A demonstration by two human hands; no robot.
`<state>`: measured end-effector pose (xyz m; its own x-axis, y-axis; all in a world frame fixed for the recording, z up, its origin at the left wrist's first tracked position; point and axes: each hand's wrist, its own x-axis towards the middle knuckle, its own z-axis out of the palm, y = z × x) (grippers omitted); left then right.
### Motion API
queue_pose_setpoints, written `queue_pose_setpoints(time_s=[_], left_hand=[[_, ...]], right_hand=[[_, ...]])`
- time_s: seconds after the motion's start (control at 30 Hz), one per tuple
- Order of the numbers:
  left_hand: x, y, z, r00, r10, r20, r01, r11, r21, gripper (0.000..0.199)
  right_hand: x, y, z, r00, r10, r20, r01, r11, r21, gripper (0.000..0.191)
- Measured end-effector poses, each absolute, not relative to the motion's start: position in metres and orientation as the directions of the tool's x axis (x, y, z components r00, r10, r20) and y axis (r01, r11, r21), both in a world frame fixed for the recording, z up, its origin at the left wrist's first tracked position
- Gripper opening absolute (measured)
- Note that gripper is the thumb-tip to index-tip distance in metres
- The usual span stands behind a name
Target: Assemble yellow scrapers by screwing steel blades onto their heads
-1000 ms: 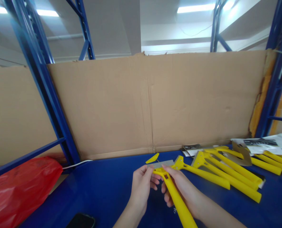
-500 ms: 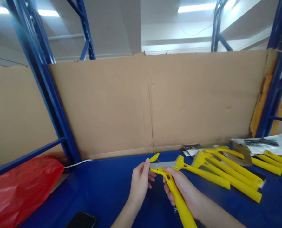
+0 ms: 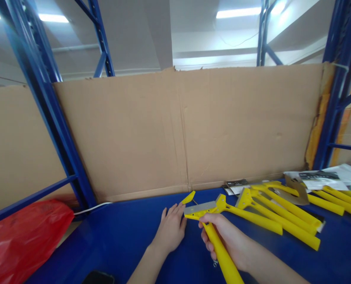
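Observation:
My right hand (image 3: 221, 234) is wrapped around the neck of a yellow scraper (image 3: 224, 258), its thumb near the head. A flat grey metal blade plate (image 3: 200, 207) lies along that scraper's head. My left hand (image 3: 171, 228) is flat, palm down and fingers spread, just left of the scraper head. Its fingertips reach a small yellow plastic piece (image 3: 189, 197) on the blue table; whether they touch it I cannot tell. Below my right hand a small metal screw (image 3: 215, 263) shows. Another yellow scraper (image 3: 254, 219) lies right behind the held one.
Several more yellow scrapers (image 3: 284, 223) lie to the right, near an open cardboard box (image 3: 299, 191) and printed packaging (image 3: 323, 179). A red plastic bag (image 3: 24, 240) is at left, a black phone (image 3: 98, 277) at the front edge. Cardboard (image 3: 134, 138) walls the back between blue posts.
My left hand has let go of the blade plate and moved down, opening flat beside the yellow piece. My right hand keeps hold of the scraper. The view has shifted slightly.

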<state>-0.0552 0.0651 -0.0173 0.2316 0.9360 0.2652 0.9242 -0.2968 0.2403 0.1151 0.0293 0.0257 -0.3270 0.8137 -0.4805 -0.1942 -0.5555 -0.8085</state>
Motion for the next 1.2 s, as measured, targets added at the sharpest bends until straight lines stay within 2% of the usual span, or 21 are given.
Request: queue_pose_setpoints(time_s=[0.13,0.27,0.4,0.63,0.87,0.97,1.07,1.13,1.2], left_hand=[[-0.051,0.058,0.001,0.106,0.948,0.299,0.990,-0.130,0.063,0.044],[-0.056,0.058,0.005,0.003,0.963,0.271,0.999,-0.011,0.030,0.030],[-0.061,0.059,0.001,0.042,0.969,0.244,0.999,-0.049,0.021,0.029],[-0.054,0.054,0.005,0.082,0.957,0.280,0.991,-0.048,-0.125,0.034],[-0.051,0.057,0.006,0.103,0.971,0.216,0.989,-0.078,-0.123,0.028],[-0.052,0.057,0.004,0.101,0.971,0.218,0.992,-0.081,-0.096,0.039],[-0.055,0.057,0.003,0.037,0.970,0.240,0.999,-0.038,0.000,0.048],[-0.059,0.058,0.001,-0.041,0.959,0.280,0.992,0.006,0.124,0.047],[-0.065,0.062,-0.002,-0.151,0.935,0.321,0.946,0.042,0.322,0.043]], right_hand=[[0.115,0.030,0.026,-0.324,0.816,-0.479,-0.187,-0.552,-0.813,0.018],[0.115,0.030,0.024,-0.310,0.830,-0.463,-0.183,-0.530,-0.828,0.013],[0.116,0.030,0.022,-0.299,0.853,-0.428,-0.184,-0.492,-0.851,0.011],[0.117,0.032,0.018,-0.317,0.859,-0.401,-0.189,-0.472,-0.861,0.008],[0.116,0.030,0.019,-0.313,0.874,-0.373,-0.221,-0.449,-0.866,0.010],[0.115,0.030,0.020,-0.312,0.875,-0.369,-0.224,-0.446,-0.867,0.007],[0.115,0.030,0.019,-0.319,0.874,-0.367,-0.223,-0.446,-0.867,0.007],[0.115,0.030,0.019,-0.320,0.875,-0.365,-0.224,-0.444,-0.868,0.007],[0.115,0.029,0.019,-0.319,0.875,-0.365,-0.222,-0.443,-0.868,0.006]])
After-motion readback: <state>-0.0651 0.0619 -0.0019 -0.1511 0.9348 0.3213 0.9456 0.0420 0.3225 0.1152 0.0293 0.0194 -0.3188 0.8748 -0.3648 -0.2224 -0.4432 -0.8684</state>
